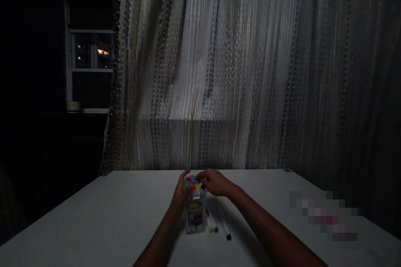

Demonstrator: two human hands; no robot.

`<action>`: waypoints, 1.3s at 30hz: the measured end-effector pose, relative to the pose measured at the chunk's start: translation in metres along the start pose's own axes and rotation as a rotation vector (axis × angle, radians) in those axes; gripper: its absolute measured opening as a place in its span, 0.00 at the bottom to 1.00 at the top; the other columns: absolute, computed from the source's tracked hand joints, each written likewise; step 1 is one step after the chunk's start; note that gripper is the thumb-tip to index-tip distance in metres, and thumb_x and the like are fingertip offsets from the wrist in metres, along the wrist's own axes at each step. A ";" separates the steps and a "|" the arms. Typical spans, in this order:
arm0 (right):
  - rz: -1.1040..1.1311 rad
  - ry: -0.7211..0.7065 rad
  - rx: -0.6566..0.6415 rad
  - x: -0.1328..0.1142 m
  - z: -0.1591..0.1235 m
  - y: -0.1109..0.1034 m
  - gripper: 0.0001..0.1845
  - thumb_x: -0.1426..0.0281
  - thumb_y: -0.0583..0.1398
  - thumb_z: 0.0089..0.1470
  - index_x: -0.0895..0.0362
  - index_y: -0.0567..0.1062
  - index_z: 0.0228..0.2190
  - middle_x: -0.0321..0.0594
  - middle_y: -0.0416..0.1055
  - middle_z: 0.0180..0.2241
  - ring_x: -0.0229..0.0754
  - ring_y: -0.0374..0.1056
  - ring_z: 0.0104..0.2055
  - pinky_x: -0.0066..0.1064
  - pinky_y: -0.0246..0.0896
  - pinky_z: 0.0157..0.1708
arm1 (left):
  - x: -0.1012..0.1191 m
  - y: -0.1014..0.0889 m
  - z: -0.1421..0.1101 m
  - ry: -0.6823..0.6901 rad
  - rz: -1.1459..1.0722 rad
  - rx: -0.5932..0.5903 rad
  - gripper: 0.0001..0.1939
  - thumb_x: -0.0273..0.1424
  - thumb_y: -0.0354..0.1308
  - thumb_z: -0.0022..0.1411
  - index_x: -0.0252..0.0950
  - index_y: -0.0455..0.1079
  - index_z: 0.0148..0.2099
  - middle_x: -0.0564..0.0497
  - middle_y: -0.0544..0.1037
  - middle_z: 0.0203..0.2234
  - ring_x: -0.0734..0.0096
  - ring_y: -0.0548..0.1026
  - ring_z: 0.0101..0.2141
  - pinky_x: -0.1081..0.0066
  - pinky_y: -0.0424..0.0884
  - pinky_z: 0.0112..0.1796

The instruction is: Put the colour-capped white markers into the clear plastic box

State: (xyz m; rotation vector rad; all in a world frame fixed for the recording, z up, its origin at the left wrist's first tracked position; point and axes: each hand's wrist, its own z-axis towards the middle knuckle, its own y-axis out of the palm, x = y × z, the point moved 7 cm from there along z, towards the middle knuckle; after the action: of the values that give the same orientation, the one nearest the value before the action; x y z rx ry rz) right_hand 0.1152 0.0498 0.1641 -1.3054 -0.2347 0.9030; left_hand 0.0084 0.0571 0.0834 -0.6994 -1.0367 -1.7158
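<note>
A clear plastic marker case [196, 212] with a yellow and dark label stands upright on the white table. Several markers with coloured caps [192, 181] fill its open top. Wrapped around the case's left side and upper edge, my left hand [181, 194] steadies it. From the right, my right hand [216, 182] reaches over the top, its fingers bent together on a marker among the caps; the fingertips partly cover that marker. To the right of the case lie a yellow-capped marker [210, 226], a green-capped marker [215, 226] and a black-capped marker [226, 230].
The white table [125, 217] runs back to a striped curtain [213, 71]. A blurred, pixelated patch [326, 219] covers something at the table's right. A small dark object [287, 170] lies at the far right corner. Behind, at left, is a dark window [90, 50].
</note>
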 end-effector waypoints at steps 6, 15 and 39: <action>0.218 0.057 0.230 0.018 -0.002 -0.008 0.19 0.77 0.50 0.48 0.60 0.77 0.37 0.42 0.75 0.37 0.40 0.69 0.39 0.28 0.60 0.40 | 0.004 -0.003 -0.001 0.045 0.085 0.095 0.31 0.48 0.59 0.49 0.34 0.62 0.49 0.47 0.76 0.33 0.63 0.75 0.33 0.68 0.70 0.34; -0.067 0.468 0.260 0.093 -0.038 0.069 0.14 0.75 0.53 0.48 0.58 0.75 0.35 0.43 0.74 0.38 0.42 0.67 0.41 0.28 0.56 0.40 | 0.002 -0.004 -0.017 0.068 0.032 0.127 0.30 0.49 0.57 0.51 0.37 0.60 0.51 0.47 0.75 0.38 0.63 0.75 0.37 0.68 0.70 0.37; -0.167 0.378 0.201 0.088 -0.045 0.088 0.13 0.72 0.53 0.51 0.62 0.74 0.37 0.47 0.70 0.39 0.44 0.62 0.44 0.30 0.52 0.43 | 0.015 -0.011 -0.011 0.165 0.136 0.194 0.28 0.51 0.53 0.53 0.37 0.63 0.50 0.46 0.72 0.43 0.63 0.72 0.42 0.67 0.68 0.41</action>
State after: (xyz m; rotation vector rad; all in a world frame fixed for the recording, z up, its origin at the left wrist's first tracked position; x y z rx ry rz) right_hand 0.1618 0.0762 0.0430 -1.2221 0.0423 0.5111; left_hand -0.0073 0.0419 0.0871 -0.4846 -1.0012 -1.5055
